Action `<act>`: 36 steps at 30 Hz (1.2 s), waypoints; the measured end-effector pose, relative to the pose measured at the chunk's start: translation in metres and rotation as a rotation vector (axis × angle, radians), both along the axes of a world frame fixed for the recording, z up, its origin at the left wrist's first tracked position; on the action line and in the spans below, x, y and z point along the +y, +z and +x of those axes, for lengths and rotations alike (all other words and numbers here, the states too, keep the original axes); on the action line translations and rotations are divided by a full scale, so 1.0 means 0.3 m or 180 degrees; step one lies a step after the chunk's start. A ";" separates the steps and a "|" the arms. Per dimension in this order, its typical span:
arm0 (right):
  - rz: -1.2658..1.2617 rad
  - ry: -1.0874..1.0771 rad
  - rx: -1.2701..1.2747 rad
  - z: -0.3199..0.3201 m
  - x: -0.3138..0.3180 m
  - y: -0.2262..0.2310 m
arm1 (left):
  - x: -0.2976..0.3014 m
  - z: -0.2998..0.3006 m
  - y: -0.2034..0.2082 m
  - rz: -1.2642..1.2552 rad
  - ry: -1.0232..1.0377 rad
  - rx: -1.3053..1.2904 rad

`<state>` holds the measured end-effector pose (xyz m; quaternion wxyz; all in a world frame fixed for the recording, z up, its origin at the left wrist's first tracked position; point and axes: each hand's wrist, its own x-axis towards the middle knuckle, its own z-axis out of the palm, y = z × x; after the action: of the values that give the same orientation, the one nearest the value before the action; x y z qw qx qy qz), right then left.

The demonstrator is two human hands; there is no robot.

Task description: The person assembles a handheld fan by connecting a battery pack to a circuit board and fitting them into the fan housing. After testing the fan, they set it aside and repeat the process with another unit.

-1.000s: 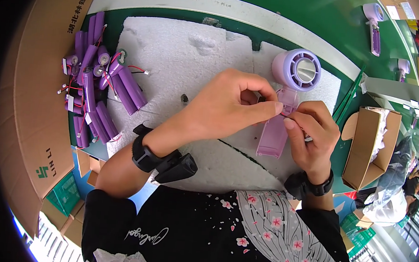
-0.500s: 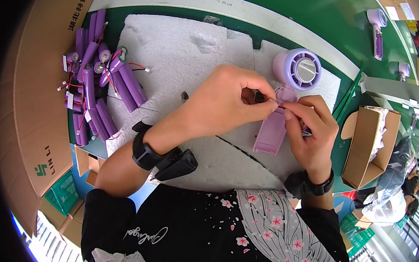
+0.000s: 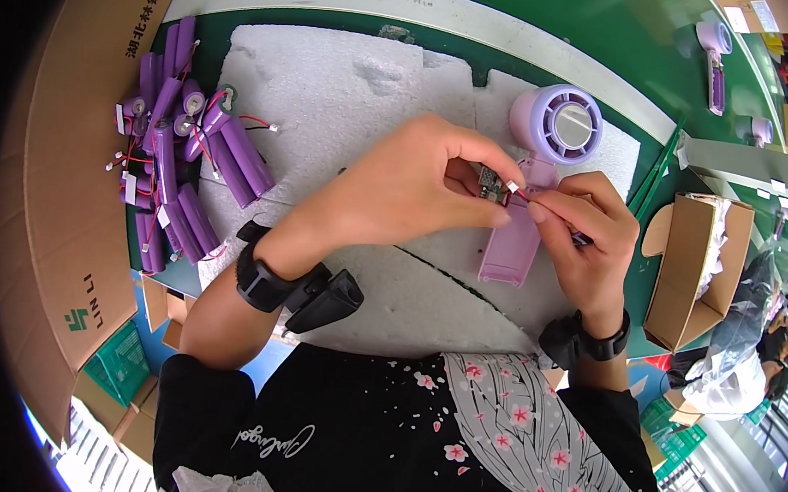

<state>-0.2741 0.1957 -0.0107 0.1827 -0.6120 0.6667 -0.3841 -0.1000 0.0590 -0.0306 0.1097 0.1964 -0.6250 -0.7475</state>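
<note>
Over the purple fan (image 3: pixel 539 172), my left hand (image 3: pixel 431 186) is holding a circuit board (image 3: pixel 489 185), my right hand (image 3: pixel 592 226) pinching a plug (image 3: pixel 512 187) by its wire; on foam (image 3: pixel 323 92), the fan's long axis is running away from me, head farthest.

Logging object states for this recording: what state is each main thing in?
Left hand: curled, holding a circuit board
Circuit board: partly covered
White connector: exposed between the hands
Right hand: pinching the connector's wires
Fan: lying on foam, handle open
Purple batteries: piled, wired
Cardboard box at right: open, white material inside
</note>
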 end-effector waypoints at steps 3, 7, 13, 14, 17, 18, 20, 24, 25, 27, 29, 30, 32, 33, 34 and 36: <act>0.0018 0.0112 0.0018 0.000 0.002 0.000 | -0.018 0.002 0.011 0.0252 -0.0138 -0.0026; 0.0032 0.0217 0.0328 0.008 0.000 0.007 | -0.028 -0.001 0.039 0.0365 -0.0298 -0.0271; -0.0036 0.0227 0.0531 0.020 0.001 0.007 | -0.030 0.004 0.005 0.0496 -0.0188 0.0003; -0.0046 0.0237 0.0588 0.021 0.001 0.010 | -0.030 0.005 -0.001 0.0506 -0.0182 0.0002; -0.0078 0.0233 0.0705 0.017 0.003 0.008 | -0.030 0.000 -0.005 0.0529 -0.0179 0.0004; -0.0109 0.0231 0.0758 0.016 0.003 0.006 | -0.030 -0.001 -0.006 0.0536 -0.0171 0.0001; -0.0136 0.0228 0.0810 0.015 0.003 0.005 | -0.029 -0.001 -0.004 0.0545 -0.0164 -0.0002; -0.0139 0.0252 0.0885 0.015 0.000 0.010 | -0.026 0.001 0.011 0.0302 -0.0049 -0.0073; -0.0147 0.0271 0.0915 0.015 0.000 0.011 | -0.026 0.003 0.015 0.0272 -0.0040 -0.0077; -0.0162 0.0310 0.0974 0.013 0.000 0.013 | -0.026 0.004 0.023 0.0214 -0.0022 -0.0085; -0.0161 0.0320 0.0970 0.012 0.000 0.012 | -0.028 0.005 0.032 0.0170 -0.0014 -0.0095; -0.0161 0.0324 0.0970 0.011 0.000 0.011 | -0.029 0.005 0.035 0.0124 -0.0014 -0.0102; -0.0162 0.0328 0.0971 0.009 0.001 0.010 | -0.030 0.005 0.036 0.0078 -0.0012 -0.0108; -0.0137 0.0328 0.0959 0.008 0.001 0.011 | -0.030 0.005 0.035 0.0003 -0.0030 -0.0110; -0.0112 0.0328 0.0947 0.007 0.001 0.011 | -0.031 0.005 0.034 -0.0071 -0.0048 -0.0113; -0.0085 0.0330 0.0933 0.006 0.002 0.011 | -0.029 0.005 0.031 -0.0144 -0.0063 -0.0118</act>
<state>-0.2722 0.1962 -0.0074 0.0948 -0.6975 0.6486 -0.2895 -0.0984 0.0503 -0.0213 0.0950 0.2014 -0.6456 -0.7305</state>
